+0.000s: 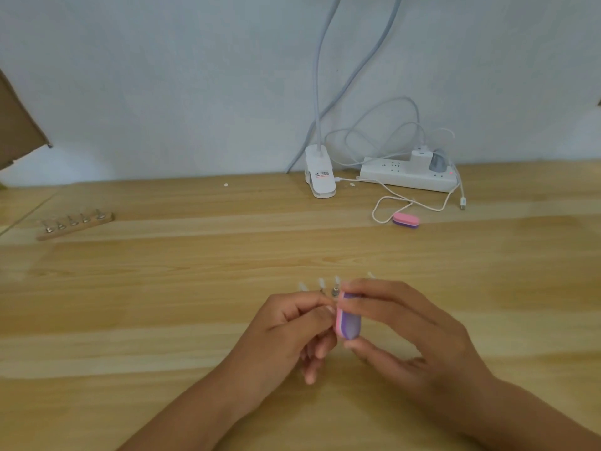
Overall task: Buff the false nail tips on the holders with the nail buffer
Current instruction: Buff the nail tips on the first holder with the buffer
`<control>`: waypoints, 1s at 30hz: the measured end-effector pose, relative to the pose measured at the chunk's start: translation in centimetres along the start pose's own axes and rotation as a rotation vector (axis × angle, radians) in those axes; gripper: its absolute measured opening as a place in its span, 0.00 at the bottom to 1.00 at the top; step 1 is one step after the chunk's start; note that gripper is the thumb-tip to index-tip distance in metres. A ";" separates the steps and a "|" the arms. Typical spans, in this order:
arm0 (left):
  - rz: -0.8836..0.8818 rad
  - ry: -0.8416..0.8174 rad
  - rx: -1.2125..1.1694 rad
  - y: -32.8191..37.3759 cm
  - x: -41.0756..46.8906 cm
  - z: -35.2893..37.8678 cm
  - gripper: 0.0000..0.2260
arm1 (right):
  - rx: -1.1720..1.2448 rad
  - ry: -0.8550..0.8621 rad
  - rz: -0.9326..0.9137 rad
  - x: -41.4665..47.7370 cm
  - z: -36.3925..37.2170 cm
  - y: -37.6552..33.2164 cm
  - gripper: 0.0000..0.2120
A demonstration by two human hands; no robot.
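Observation:
My right hand (400, 323) pinches a pink-and-purple nail buffer (348, 317) between thumb and fingers, standing it on end. Its pink edge lies against something that my left hand (289, 330) pinches between thumb and forefinger; that thing is hidden by the fingers. Just beyond my hands a row of clear false nail tips (321, 284) stands on small metal holders (334, 291) on the wooden table (162, 304). One more tip (370, 275) shows past my right fingers.
A wooden strip with several metal holders (75, 224) lies at the far left. A second pink-and-purple buffer (406, 220) lies at the back right, near a white cable, a power strip (406, 177) and a white lamp clip (320, 177). Cardboard sticks in at the upper left.

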State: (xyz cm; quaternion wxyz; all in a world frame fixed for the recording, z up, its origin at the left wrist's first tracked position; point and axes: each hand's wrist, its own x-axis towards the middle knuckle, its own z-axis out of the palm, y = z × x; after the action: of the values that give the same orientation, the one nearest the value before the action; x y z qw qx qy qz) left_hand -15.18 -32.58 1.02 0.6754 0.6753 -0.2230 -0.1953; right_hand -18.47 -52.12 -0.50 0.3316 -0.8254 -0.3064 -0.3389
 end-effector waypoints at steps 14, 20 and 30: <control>-0.041 -0.011 0.041 -0.1 0.3 0.1 0.11 | -0.011 0.049 0.119 0.1 -0.4 0.8 0.15; -0.042 -0.040 0.063 -0.5 0.3 0.0 0.15 | 0.043 -0.031 0.046 -0.2 0.5 -0.2 0.14; -0.032 -0.046 0.084 -0.8 0.4 -0.1 0.14 | 0.036 -0.051 0.039 -0.2 0.4 0.0 0.13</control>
State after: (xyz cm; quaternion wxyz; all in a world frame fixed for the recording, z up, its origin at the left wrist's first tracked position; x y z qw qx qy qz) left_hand -14.80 -32.76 0.19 0.6380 0.7017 -0.2355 -0.2123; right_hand -18.45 -51.85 -0.94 0.3449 -0.8336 -0.3047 -0.3054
